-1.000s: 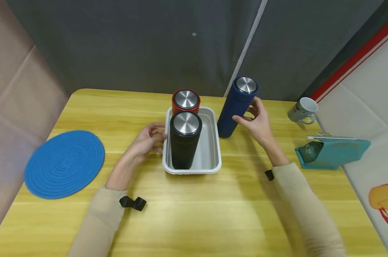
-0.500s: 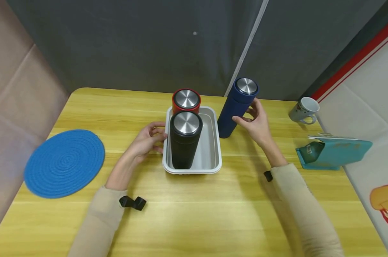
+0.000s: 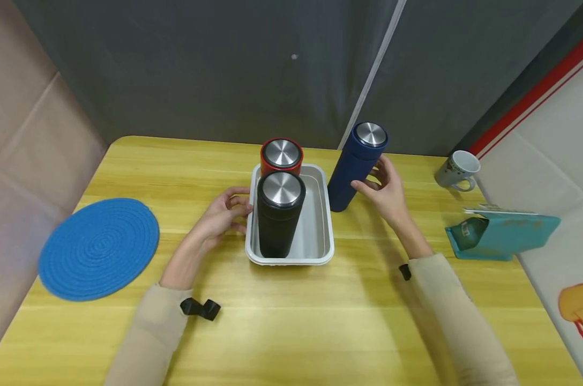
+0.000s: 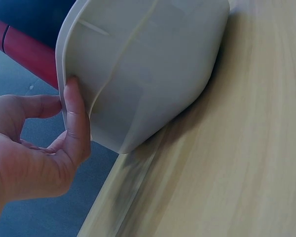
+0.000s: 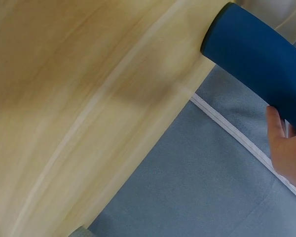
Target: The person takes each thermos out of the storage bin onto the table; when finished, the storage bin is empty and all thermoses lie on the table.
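My left hand pinches the left rim of a light grey rectangular tray; the left wrist view shows thumb and fingers at the rim of its outer wall. Inside the tray's left half stand a black thermos and, behind it, a red thermos, both with silver-topped lids. The black one hides most of the red one. My right hand grips a dark blue thermos from its right side, thumb in front. That thermos is just outside the tray's right wall, lid up.
A round blue woven mat lies on the wooden table at left. At the right edge are a patterned mug and a teal stand-like object with a green item inside. A grey curtain hangs behind the table.
The head view has shifted very slightly. Both hands, the tray and the thermoses keep their places relative to one another.
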A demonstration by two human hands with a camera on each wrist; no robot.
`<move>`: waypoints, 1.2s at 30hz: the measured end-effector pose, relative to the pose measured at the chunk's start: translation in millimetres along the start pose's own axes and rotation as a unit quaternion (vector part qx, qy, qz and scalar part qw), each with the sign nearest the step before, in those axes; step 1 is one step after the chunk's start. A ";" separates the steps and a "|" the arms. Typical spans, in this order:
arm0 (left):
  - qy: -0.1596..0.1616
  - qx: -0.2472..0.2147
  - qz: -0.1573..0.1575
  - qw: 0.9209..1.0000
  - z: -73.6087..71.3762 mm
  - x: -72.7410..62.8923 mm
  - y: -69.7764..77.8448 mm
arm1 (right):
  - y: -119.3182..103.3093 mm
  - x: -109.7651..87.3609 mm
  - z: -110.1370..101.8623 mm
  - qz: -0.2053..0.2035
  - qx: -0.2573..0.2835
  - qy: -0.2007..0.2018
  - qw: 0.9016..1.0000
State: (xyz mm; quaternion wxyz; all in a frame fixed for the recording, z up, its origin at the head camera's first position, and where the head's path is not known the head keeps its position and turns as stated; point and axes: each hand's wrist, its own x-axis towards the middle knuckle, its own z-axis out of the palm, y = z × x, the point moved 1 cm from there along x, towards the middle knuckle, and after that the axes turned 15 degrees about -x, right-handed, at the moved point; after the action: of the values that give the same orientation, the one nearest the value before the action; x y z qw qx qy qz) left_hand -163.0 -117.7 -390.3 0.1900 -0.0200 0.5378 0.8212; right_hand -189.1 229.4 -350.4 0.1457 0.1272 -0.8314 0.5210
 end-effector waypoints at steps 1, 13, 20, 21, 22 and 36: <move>0.000 0.000 0.001 1.000 0.0 0.1 -0.2 | 3.4 -0.2 0.2 -0.001 0.001 0.004 1.000; -0.007 -0.009 -0.010 1.000 -3.3 -2.6 -6.0 | 7.6 -26.0 -8.3 -0.025 0.051 0.008 0.998; -0.004 -0.006 -0.006 1.000 -3.5 -2.7 -2.2 | -3.7 -47.1 -7.6 -0.027 0.017 -0.013 0.999; -0.004 -0.005 -0.006 1.000 -3.4 -2.7 -1.9 | -6.9 -49.8 -5.4 -0.030 0.018 -0.020 0.999; -0.004 -0.005 -0.006 1.000 -3.3 -2.6 -1.6 | -10.6 -51.9 -2.7 -0.035 0.020 -0.027 0.999; 0.003 -0.013 -0.010 1.000 -0.9 0.0 -1.6 | -50.5 -35.5 50.4 -0.056 0.038 -0.114 0.991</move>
State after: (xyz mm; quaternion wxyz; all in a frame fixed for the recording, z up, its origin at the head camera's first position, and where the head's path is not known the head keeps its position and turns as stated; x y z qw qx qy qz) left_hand -162.5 -117.9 -392.0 0.1968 -0.0303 0.5273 0.8260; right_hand -143.5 164.6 -342.7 0.0744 0.2375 -0.8135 0.5256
